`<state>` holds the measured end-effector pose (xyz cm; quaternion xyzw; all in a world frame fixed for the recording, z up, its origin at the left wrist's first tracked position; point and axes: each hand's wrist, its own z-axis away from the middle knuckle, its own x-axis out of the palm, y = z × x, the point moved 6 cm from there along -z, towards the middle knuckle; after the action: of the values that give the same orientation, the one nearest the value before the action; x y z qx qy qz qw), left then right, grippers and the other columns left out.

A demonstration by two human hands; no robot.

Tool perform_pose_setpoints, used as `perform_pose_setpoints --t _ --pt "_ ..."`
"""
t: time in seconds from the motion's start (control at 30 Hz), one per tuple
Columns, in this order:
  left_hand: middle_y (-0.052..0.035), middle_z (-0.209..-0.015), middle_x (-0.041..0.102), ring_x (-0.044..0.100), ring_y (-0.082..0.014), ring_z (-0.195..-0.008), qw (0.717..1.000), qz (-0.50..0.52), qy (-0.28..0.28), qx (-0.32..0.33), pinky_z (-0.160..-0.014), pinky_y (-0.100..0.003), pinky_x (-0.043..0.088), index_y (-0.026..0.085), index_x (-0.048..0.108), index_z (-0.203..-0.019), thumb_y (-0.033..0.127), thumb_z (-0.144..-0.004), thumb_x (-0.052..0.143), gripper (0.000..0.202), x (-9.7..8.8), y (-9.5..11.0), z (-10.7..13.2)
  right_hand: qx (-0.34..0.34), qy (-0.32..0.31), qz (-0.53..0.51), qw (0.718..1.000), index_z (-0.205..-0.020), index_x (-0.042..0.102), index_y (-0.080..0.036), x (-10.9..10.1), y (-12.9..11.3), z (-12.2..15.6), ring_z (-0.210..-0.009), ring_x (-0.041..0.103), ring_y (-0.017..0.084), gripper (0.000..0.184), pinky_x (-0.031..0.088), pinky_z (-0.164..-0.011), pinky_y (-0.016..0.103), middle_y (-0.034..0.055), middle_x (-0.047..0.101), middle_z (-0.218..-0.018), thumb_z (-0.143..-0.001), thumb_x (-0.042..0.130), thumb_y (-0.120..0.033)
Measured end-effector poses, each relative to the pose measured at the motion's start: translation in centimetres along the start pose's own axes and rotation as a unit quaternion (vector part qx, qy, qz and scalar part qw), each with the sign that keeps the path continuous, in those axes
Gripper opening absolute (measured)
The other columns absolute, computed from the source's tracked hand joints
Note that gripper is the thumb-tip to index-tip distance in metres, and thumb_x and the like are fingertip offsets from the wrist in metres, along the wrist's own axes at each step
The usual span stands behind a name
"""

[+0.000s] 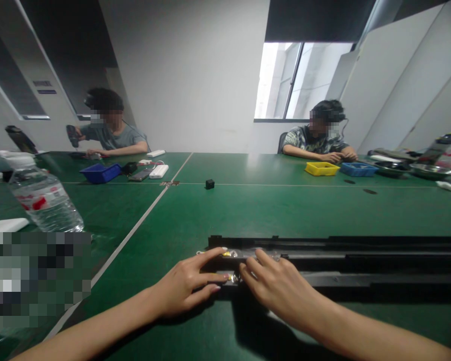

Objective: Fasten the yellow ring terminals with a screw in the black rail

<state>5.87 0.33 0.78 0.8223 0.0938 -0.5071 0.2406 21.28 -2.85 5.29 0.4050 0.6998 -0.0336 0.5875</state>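
Observation:
Two long black rails point(406, 280) lie side by side in front of me, running off to the right. At their left ends sit small shiny silver-and-yellow parts point(231, 254). My left hand point(186, 283) rests there with its fingers spread, the fingertips touching the parts and the rail ends. Just to the right, my right hand point(276, 281) bends over the rails with curled fingers. Its fingertips are close to the nearer shiny part, and whatever they pinch is hidden. Clear film point(250, 253) seems to lie beside the right fingers on the farther rail.
On the green table point(165, 220) stand a water bottle point(47, 195) at left and a small black cube point(209, 184). Blue point(101, 173) and yellow point(321, 169) trays lie farther off. Two people sit opposite; one person's hand holds a power drill point(72, 135).

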Motion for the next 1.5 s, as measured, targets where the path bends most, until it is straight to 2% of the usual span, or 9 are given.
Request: perform_pose_setpoints --t 0.33,0.53,0.8,1.07,1.3,1.5 --pt "-0.0117 -0.152 0.035 0.046 -0.0294 -0.132 1.000 -0.007 -0.007 0.001 -0.106 -0.046 0.042 0.024 0.063 -0.127 0.028 -0.102 0.042 0.033 -0.4 0.3 -0.2 0.001 -0.007 0.002 1.000 -0.094 0.066 -0.012 0.2 0.0 0.1 -0.080 0.060 0.025 0.015 0.045 -0.049 0.030 0.0091 0.069 -0.090 -0.079 0.067 -0.011" --pt "-0.0102 -0.152 0.035 0.047 -0.0290 -0.131 1.000 -0.006 -0.002 0.006 -0.106 -0.045 0.042 0.025 0.062 -0.128 0.027 -0.102 0.042 0.032 -0.3 0.2 -0.2 0.006 -0.016 -0.023 1.000 -0.095 0.066 -0.015 0.5 0.5 0.0 -0.080 0.060 0.024 0.015 0.042 -0.050 0.029 0.0061 0.067 -0.089 -0.081 0.068 -0.011" --pt "-0.0102 -0.152 0.036 0.048 -0.0302 -0.130 1.000 -0.004 0.005 0.010 -0.105 -0.045 0.044 0.025 0.063 -0.127 0.029 -0.102 0.043 0.032 -0.5 0.3 -0.1 0.002 -0.077 -0.084 0.993 -0.097 0.064 -0.021 1.2 2.0 -0.4 -0.081 0.058 0.023 0.017 0.032 -0.048 0.027 0.0035 0.064 -0.086 -0.083 0.067 -0.011" --pt "-0.0114 -0.152 0.034 0.047 -0.0303 -0.131 1.000 -0.004 -0.008 0.002 -0.105 -0.046 0.043 0.026 0.062 -0.129 0.028 -0.102 0.043 0.033 -0.3 0.2 -0.1 -0.006 -0.075 -0.086 0.993 -0.100 0.065 -0.020 0.8 2.1 -0.4 -0.078 0.055 0.022 0.018 0.027 -0.049 0.027 0.0039 0.064 -0.085 -0.084 0.067 -0.011" --pt "-0.0107 -0.153 0.033 0.045 -0.0293 -0.132 1.000 0.002 -0.006 0.003 -0.106 -0.045 0.042 0.026 0.062 -0.129 0.027 -0.102 0.042 0.033 -0.4 0.2 -0.3 -0.009 -0.028 -0.072 0.997 -0.107 0.064 -0.021 -0.8 3.6 -0.5 -0.076 0.050 0.020 0.021 0.028 -0.053 0.028 0.0034 0.063 -0.085 -0.087 0.066 -0.016" --pt "-0.0088 -0.153 0.035 0.048 -0.0296 -0.130 1.000 -0.002 0.003 0.004 -0.105 -0.045 0.044 0.025 0.064 -0.126 0.028 -0.102 0.043 0.032 -0.4 0.2 -0.2 -0.034 -0.034 -0.086 0.995 -0.111 0.064 -0.021 -0.1 3.9 -0.6 -0.081 0.049 0.021 0.023 0.030 -0.057 0.030 0.0044 0.062 -0.090 -0.089 0.064 -0.016"
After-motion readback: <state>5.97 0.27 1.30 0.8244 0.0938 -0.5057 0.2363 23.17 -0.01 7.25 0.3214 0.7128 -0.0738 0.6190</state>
